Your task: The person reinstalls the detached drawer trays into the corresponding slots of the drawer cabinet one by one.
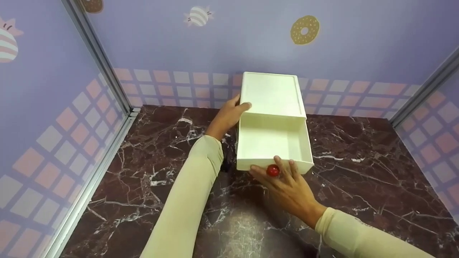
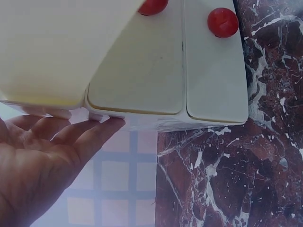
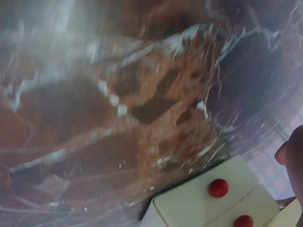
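Observation:
A white drawer unit (image 1: 272, 94) stands against the back wall with its top drawer (image 1: 274, 138) pulled out and its inside bare. My left hand (image 1: 229, 113) rests along the unit's left side, thumb over the top edge; in the left wrist view its fingers (image 2: 97, 135) lie nearly straight against the side. At the drawer's front is my right hand (image 1: 290, 186), fingers extended against the front panel and rim. Between its thumb and forefinger sits the red round knob (image 1: 273, 170). Two lower drawer fronts, a middle one (image 2: 142, 71) and a bottom one (image 2: 213, 71), are closed.
The unit stands on a dark red marbled surface (image 1: 358, 186) with white veins. Purple panels with pink and white squares enclose the back wall (image 1: 247, 39) and both sides. A metal track (image 1: 89, 193) runs along the left edge.

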### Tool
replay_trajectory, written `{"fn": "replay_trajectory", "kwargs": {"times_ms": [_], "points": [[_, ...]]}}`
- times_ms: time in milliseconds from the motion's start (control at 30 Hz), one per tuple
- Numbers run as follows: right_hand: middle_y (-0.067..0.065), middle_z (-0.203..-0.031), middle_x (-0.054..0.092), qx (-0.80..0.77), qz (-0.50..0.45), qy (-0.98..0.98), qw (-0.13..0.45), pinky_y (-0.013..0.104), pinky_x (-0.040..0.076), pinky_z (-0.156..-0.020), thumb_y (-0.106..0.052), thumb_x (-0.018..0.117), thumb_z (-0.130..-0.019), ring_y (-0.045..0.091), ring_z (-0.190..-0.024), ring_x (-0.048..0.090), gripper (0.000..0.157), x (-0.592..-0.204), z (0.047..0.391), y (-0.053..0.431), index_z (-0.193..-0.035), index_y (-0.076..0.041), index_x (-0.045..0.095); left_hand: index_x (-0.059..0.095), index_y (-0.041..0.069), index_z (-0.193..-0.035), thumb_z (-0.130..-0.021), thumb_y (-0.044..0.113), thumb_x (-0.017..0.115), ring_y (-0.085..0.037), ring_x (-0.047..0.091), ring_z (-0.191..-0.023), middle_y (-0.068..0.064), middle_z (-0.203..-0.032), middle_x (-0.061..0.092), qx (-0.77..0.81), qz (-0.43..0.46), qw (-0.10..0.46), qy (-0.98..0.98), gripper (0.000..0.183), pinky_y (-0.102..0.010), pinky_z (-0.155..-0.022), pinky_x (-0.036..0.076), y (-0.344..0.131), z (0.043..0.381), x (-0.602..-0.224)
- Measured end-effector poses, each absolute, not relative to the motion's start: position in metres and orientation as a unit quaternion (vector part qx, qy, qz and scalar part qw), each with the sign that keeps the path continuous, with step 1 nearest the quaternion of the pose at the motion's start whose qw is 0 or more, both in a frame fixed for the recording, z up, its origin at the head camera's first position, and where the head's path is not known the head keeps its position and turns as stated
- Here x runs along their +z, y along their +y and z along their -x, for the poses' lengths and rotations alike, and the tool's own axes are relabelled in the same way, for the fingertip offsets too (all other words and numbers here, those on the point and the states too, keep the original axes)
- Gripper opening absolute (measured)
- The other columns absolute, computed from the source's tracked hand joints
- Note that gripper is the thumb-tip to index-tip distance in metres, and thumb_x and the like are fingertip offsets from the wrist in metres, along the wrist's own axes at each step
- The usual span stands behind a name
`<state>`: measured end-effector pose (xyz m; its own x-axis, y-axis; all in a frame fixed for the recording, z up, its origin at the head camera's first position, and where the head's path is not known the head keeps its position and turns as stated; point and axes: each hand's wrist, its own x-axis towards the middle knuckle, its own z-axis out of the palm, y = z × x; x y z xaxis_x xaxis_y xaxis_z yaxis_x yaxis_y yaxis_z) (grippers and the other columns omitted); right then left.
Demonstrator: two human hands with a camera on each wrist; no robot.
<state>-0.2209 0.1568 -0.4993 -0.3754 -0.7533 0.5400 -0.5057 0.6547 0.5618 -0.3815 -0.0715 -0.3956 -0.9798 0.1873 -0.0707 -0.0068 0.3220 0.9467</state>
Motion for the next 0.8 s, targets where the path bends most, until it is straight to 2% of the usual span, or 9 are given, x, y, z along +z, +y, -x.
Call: {"fn": "replay_trajectory", "kwargs": {"times_ms": [133, 233, 333, 467, 667, 800], "points": [[-0.018, -0.153, 0.020, -0.156, -0.387, -0.825, 0.381, 0.059, 0.007, -0.113, -0.047, 0.071, -0.069, 0.038, -0.143, 0.008, 0.084, -0.492, 0.228, 0.155, -0.144, -0.035, 0.036, 0.019, 0.027, -0.151, -0.089, 0.051, 0.053, -0.020, 0.039, -0.132, -0.001, -0.150, 0.034, 0.588, -0.056, 0.082, 0.803, 0.075, -0.038, -0.112, 0.028, -0.072, 0.380, -0.394], [-0.016, -0.154, 0.020, -0.151, -0.384, -0.837, 0.360, 0.061, 0.013, -0.111, -0.047, 0.074, -0.068, 0.039, -0.142, 0.012, 0.089, -0.487, 0.236, 0.152, -0.146, -0.033, 0.032, 0.020, 0.029, -0.150, -0.088, 0.050, 0.054, -0.017, 0.047, -0.124, -0.001, -0.146, 0.041, 0.596, -0.060, 0.082, 0.796, 0.073, -0.036, -0.109, 0.033, -0.071, 0.380, -0.394], [-0.015, -0.154, 0.020, -0.150, -0.375, -0.849, 0.341, 0.062, 0.015, -0.110, -0.043, 0.071, -0.073, 0.040, -0.141, 0.013, 0.089, -0.482, 0.246, 0.149, -0.148, -0.031, 0.027, 0.023, 0.030, -0.149, -0.089, 0.049, 0.055, -0.018, 0.056, -0.110, -0.003, -0.135, 0.052, 0.605, -0.063, 0.078, 0.790, 0.071, -0.036, -0.101, 0.041, -0.071, 0.379, -0.395], [-0.014, -0.156, 0.016, -0.163, -0.363, -0.859, 0.322, 0.061, 0.015, -0.111, -0.036, 0.066, -0.074, 0.041, -0.142, 0.009, 0.089, -0.477, 0.262, 0.148, -0.150, -0.030, 0.020, 0.024, 0.029, -0.149, -0.090, 0.047, 0.054, -0.017, 0.059, -0.104, -0.002, -0.127, 0.057, 0.604, -0.066, 0.077, 0.791, 0.069, -0.036, -0.098, 0.043, -0.070, 0.379, -0.396], [-0.011, -0.158, 0.008, -0.161, -0.344, -0.880, 0.284, 0.059, 0.009, -0.113, -0.031, 0.060, -0.079, 0.037, -0.144, 0.002, 0.082, -0.470, 0.285, 0.157, -0.151, -0.025, 0.020, 0.024, 0.026, -0.150, -0.090, 0.045, 0.054, -0.015, 0.057, -0.108, -0.001, -0.137, 0.050, 0.599, -0.064, 0.081, 0.794, 0.069, -0.034, -0.102, 0.040, -0.069, 0.378, -0.392], [-0.008, -0.158, 0.005, -0.149, -0.314, -0.902, 0.257, 0.061, 0.005, -0.113, -0.031, 0.060, -0.077, 0.029, -0.145, 0.000, 0.085, -0.469, 0.298, 0.164, -0.151, -0.022, 0.020, 0.023, 0.021, -0.150, -0.091, 0.039, 0.055, -0.017, 0.054, -0.114, -0.003, -0.145, 0.042, 0.606, -0.059, 0.091, 0.788, 0.069, -0.033, -0.101, 0.041, -0.069, 0.371, -0.380]]}}
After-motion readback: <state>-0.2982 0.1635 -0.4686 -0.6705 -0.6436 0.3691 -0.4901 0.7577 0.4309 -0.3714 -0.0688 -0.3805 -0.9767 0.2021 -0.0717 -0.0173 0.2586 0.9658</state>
